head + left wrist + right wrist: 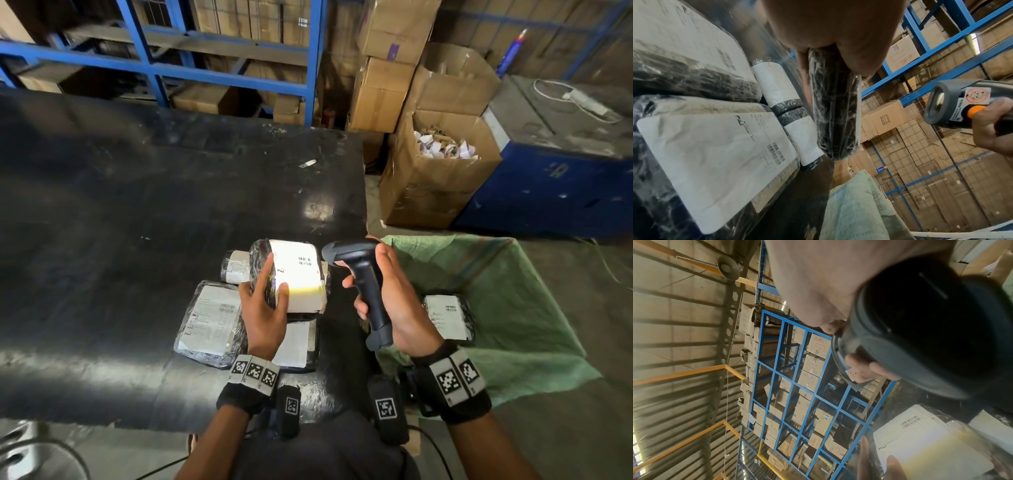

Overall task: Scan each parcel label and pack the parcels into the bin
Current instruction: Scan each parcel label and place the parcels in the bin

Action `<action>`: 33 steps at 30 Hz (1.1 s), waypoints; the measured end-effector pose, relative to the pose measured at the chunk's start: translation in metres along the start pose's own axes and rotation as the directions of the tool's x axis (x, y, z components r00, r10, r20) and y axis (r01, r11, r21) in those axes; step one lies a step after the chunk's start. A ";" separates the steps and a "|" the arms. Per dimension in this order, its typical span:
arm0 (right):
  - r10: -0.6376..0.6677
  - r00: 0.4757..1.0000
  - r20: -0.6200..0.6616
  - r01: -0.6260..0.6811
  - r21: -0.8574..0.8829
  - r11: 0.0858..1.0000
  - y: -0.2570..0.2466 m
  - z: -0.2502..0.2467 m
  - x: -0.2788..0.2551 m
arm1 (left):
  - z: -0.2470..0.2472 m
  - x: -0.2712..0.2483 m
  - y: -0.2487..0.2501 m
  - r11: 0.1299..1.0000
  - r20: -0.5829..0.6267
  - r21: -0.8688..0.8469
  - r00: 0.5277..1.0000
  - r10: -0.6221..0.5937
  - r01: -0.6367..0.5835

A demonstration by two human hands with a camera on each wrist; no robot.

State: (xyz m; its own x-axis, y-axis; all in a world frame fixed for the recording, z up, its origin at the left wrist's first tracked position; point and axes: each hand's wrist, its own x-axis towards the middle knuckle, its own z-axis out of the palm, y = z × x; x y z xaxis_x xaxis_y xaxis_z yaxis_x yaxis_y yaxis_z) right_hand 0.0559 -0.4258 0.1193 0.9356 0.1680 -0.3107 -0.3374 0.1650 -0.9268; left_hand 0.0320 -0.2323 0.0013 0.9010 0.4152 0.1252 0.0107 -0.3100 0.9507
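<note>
Scanning a lifted parcel beside the bin

Three parcels (209, 318) lay label-up on the table (102, 205), apparently waiting their turn. The left hand (263, 308) gripped a wrapped parcel (291, 274) by its near edge, fingers curled round it, tilting its label (301, 270) toward the scanner (359, 274), whose light fell bright across the paper. The right hand (394, 294) held that scanner by the handle, fingers closed round it, one on the orange trigger (975, 110). Furthest right, the green-lined bin (513, 274) stood against the table, close for dropping, with one parcel (448, 317) already inside.
</note>
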 end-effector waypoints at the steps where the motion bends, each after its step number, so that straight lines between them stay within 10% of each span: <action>1: 0.006 1.000 -0.002 -0.006 -0.005 1.000 0.002 -0.001 0.001 | 0.000 -0.001 0.000 1.000 -0.004 0.000 1.000 0.007 -0.007; 13: 0.005 0.998 -0.061 -0.009 -0.075 0.997 0.014 -0.003 0.004 | -0.007 -0.005 0.005 0.994 -0.058 0.018 0.992 0.109 -0.108; 22: 0.348 0.918 -0.189 -0.396 -0.443 0.805 0.120 -0.034 0.039 | -0.028 -0.007 -0.004 0.995 -0.134 0.087 0.990 0.053 -0.042; 33: 0.276 0.912 -0.304 -0.405 -0.559 0.723 0.161 -0.032 0.056 | -0.042 -0.012 -0.001 0.996 -0.077 0.085 0.996 0.046 -0.039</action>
State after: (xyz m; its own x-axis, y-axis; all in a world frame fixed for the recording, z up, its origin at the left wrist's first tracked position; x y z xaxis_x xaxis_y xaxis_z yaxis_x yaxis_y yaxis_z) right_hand 0.0571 -0.4213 -0.0539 0.7919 -0.0965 -0.6030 -0.5645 -0.4921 -0.6627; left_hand 0.0033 -0.2007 0.0105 0.8648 0.4648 0.1902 0.0118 -0.3975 0.9175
